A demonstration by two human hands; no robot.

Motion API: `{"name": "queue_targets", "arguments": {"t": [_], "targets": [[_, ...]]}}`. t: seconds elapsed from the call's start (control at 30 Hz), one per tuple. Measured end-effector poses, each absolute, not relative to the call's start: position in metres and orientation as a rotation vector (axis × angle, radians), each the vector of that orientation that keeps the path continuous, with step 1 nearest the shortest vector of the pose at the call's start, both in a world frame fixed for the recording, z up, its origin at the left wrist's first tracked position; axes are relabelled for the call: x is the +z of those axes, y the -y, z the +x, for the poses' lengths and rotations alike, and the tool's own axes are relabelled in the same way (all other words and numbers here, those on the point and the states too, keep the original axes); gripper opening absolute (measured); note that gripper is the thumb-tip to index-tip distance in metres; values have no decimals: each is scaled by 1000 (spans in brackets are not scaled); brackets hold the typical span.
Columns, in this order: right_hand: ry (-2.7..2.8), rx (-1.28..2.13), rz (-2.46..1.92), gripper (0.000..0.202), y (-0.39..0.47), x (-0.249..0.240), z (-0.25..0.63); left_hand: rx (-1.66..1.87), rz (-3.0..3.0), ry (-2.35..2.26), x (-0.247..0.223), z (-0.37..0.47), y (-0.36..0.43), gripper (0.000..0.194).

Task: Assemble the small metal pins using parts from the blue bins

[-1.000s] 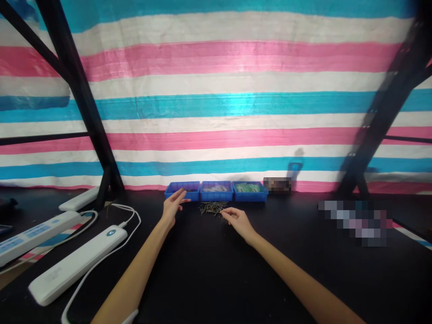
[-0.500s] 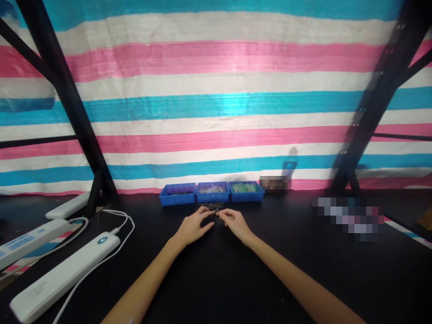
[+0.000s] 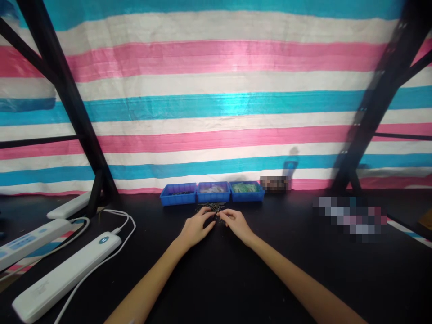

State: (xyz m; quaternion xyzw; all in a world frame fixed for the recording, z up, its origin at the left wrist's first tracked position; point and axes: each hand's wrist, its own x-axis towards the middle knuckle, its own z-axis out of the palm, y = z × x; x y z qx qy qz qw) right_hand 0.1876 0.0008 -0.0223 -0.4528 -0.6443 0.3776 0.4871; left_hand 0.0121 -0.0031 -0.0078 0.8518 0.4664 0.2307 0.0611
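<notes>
Our left hand (image 3: pixel 195 228) spread, right hand (image 3: pixel 236 223) pinching — what, we cannot tell — by thin rods (image 3: pixel 216 206); eight o'clock, white case (image 3: pixel 67 279), print illegible; toward six o'clock, bench (image 3: pixel 216 283).

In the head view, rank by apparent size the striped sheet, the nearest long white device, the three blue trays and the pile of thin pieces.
1. Striped sheet
2. White device, enlarged by nearness
3. Left tray, middle tray and right tray: look alike, so unranked
4. Pile of thin pieces, partly hidden
</notes>
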Motion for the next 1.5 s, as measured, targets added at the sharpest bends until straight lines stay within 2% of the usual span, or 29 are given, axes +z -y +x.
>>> {"name": "queue_targets", "arguments": {"t": [0.33, 0.57, 0.8, 0.97, 1.07, 1.5], "targets": [[1594, 894, -1120, 27, -2, -24, 187, 642, 2583, -1422, -8, 11, 2, 33], [1692, 510, -1287, 17, 1, -23, 189, 653, 2582, -1393, -6, 10, 1, 27], [1821, 399, -1380, 27, 9, -19, 189, 661, 2545, -1474, -4, 11, 2, 21], [1959, 257, -1375, 21, 12, -20, 186, 664, 2522, -1538, -4, 13, 2, 19], [2001, 245, -1380, 18, 11, -21, 185, 666, 2485, -1596, -5, 13, 1, 21], [2044, 224, -1348, 24, 10, -23, 185, 718, 2470, -1637, -8, 13, -2, 22]]}}
